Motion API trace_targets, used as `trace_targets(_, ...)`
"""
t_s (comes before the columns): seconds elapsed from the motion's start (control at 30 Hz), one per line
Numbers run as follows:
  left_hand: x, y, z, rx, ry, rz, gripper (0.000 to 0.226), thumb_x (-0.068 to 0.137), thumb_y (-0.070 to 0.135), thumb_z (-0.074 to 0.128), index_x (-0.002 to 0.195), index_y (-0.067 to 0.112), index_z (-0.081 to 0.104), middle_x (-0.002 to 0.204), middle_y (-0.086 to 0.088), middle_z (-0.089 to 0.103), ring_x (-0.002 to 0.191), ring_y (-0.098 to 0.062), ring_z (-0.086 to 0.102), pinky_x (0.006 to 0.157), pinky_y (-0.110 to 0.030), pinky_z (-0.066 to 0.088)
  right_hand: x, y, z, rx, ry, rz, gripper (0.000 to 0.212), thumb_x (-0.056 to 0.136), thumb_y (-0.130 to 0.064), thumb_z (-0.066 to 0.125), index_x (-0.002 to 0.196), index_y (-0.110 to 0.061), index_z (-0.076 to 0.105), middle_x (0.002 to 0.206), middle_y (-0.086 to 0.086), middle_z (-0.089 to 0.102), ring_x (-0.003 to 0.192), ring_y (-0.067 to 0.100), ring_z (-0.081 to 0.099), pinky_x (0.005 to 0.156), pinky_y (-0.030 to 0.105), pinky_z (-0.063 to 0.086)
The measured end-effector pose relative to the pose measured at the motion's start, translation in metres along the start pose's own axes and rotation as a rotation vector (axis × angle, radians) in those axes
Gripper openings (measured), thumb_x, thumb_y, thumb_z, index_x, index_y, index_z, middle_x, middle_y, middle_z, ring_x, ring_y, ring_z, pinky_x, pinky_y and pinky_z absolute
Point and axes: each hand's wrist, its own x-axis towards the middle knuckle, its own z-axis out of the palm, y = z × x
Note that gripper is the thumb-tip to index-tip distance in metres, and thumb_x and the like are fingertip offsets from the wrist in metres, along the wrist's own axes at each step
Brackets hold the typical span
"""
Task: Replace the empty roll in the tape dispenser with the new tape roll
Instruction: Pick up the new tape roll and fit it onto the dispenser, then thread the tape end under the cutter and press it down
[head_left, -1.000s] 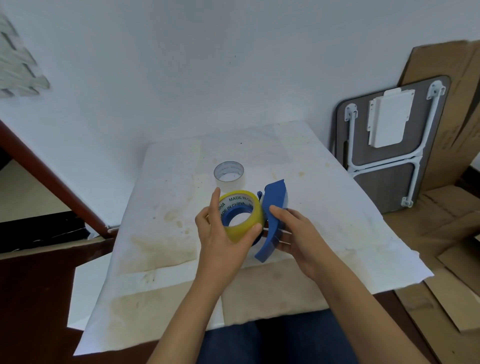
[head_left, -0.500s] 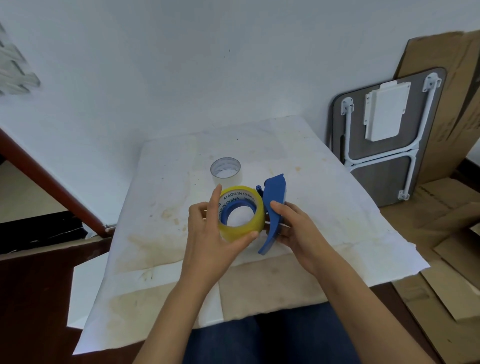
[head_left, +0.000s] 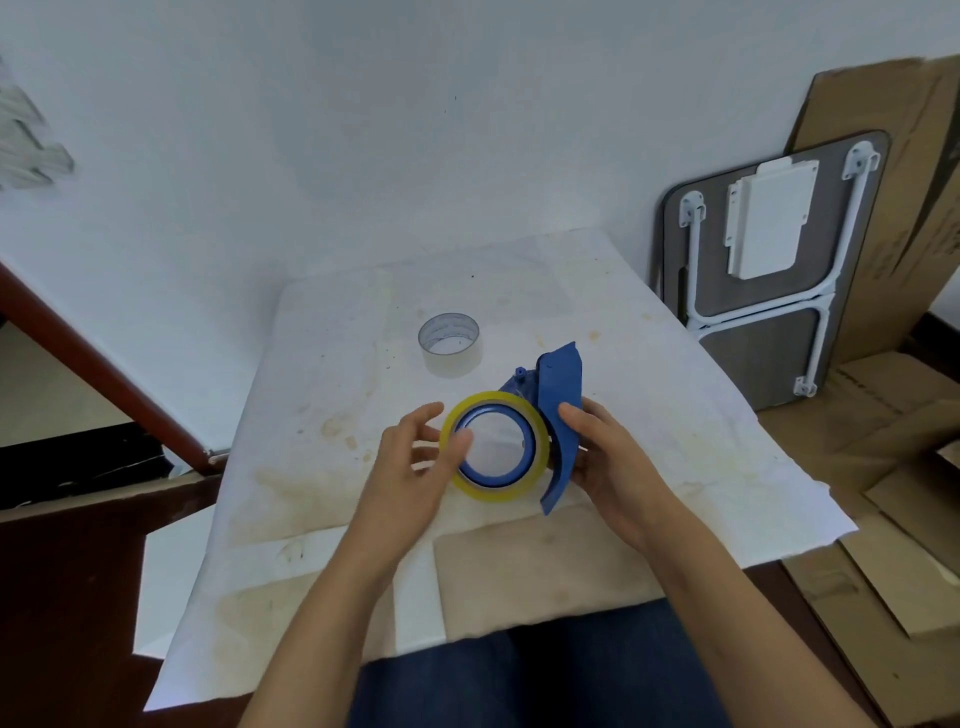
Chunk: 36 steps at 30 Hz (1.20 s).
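Note:
The yellow tape roll (head_left: 537, 470) sits around the blue hub of the blue tape dispenser (head_left: 558, 410), held above the table. My right hand (head_left: 605, 457) grips the dispenser by its curved blue guard from the right side. My left hand (head_left: 415, 457) is at the roll's left edge with fingers spread, fingertips touching the roll's rim and hub. The empty roll (head_left: 449, 344), a pale grey core, stands on its end on the table, farther back and apart from both hands.
The table is covered with stained white paper (head_left: 519, 291), its right edge torn. A folded grey table (head_left: 769, 270) with white legs leans against the wall at right, beside cardboard sheets (head_left: 893, 156). A dark wooden rail (head_left: 104, 379) runs at left.
The new roll has gone from my left hand's grasp onto the dispenser's hub. My left hand's fingers have loosened and spread. The dispenser has tilted to face me more.

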Motion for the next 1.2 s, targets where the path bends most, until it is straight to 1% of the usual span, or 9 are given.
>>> trace_targets(0.13,0.004,0.006,-0.011,-0.303,-0.189,-0.139,0.05,0.08,0.058,0.059,0.119,0.029,0.068,0.116,0.005,0.073,0.108,-0.01,0.069,0.095,-0.031,0.052,-0.004,-0.003,0.004,0.028,-0.06,0.017,0.057,0.083,-0.037,0.063,0.133,-0.01,0.057,0.107,0.007,0.071,0.097,0.027,0.067,0.089,0.042,0.055)
trace_targets(0.23,0.005,0.01,-0.014,-0.503,-0.305,-0.18,0.043,0.08,0.04,0.066,0.111,0.01,0.07,0.097,-0.008,0.076,0.084,-0.02,0.072,0.08,-0.033,0.059,-0.006,-0.004,0.005,0.057,-0.102,0.043,0.055,0.087,-0.036,0.059,0.133,-0.007,0.056,0.115,0.013,0.066,0.106,0.034,0.062,0.102,0.053,0.047)
trace_targets(0.33,0.0,0.008,-0.014,-0.624,-0.381,-0.179,0.027,0.085,0.024,0.072,0.102,0.004,0.068,0.081,-0.008,0.071,0.07,-0.019,0.066,0.07,-0.028,0.061,-0.007,-0.006,0.003,0.065,-0.144,0.072,0.052,0.093,-0.036,0.055,0.134,-0.004,0.056,0.117,0.014,0.065,0.107,0.032,0.062,0.102,0.049,0.047)
trace_targets(0.43,-0.007,0.007,-0.001,-0.516,-0.321,-0.113,0.021,0.079,0.023,0.072,0.093,0.009,0.066,0.076,-0.004,0.069,0.072,-0.016,0.064,0.074,-0.028,0.057,-0.004,-0.009,0.008,0.025,-0.089,0.049,0.043,0.093,-0.046,0.055,0.127,-0.022,0.063,0.119,0.001,0.071,0.111,0.022,0.065,0.103,0.045,0.048)
trace_targets(0.53,-0.015,0.008,0.016,-0.271,-0.177,-0.066,0.039,0.075,0.027,0.084,0.104,0.016,0.061,0.092,0.001,0.074,0.083,-0.012,0.07,0.075,-0.025,0.055,-0.002,-0.014,0.019,-0.029,-0.033,-0.024,0.037,0.09,-0.055,0.05,0.123,-0.041,0.06,0.119,-0.016,0.073,0.112,0.009,0.067,0.096,0.036,0.053)
trace_targets(0.7,-0.019,0.02,0.021,-0.241,-0.31,-0.04,0.044,0.077,0.047,0.076,0.112,0.026,0.06,0.102,0.0,0.075,0.091,-0.009,0.071,0.082,-0.024,0.058,-0.001,-0.021,0.025,-0.011,0.011,-0.054,0.033,0.097,-0.044,0.052,0.128,-0.034,0.061,0.12,-0.007,0.073,0.113,0.017,0.067,0.091,0.037,0.055)
trace_targets(0.87,-0.019,0.021,0.02,-0.451,-0.393,-0.09,0.037,0.086,0.036,0.063,0.117,0.015,0.068,0.094,-0.002,0.077,0.09,-0.013,0.072,0.088,-0.032,0.055,-0.006,-0.022,0.028,-0.084,-0.016,-0.088,0.029,0.097,-0.041,0.053,0.12,-0.03,0.065,0.112,-0.007,0.075,0.102,0.012,0.071,0.087,0.033,0.057)
trace_targets(1.03,-0.018,0.016,0.019,-0.434,-0.321,-0.077,0.04,0.085,0.041,0.061,0.116,0.016,0.066,0.093,-0.002,0.077,0.087,-0.011,0.071,0.087,-0.031,0.052,-0.002,-0.022,0.024,-0.252,0.253,-0.275,0.032,0.098,-0.036,0.055,0.128,-0.026,0.057,0.127,-0.007,0.063,0.116,0.008,0.061,0.096,0.031,0.053)
trace_targets(1.2,-0.018,0.017,0.023,-0.392,-0.266,-0.054,0.039,0.085,0.047,0.058,0.115,0.023,0.066,0.092,0.005,0.079,0.086,-0.005,0.072,0.085,-0.026,0.051,-0.005,-0.027,0.016,-0.787,0.353,-0.811,0.018,0.088,-0.008,0.066,0.1,-0.019,0.072,0.141,0.002,0.048,0.129,0.01,0.046,0.102,0.026,0.042)
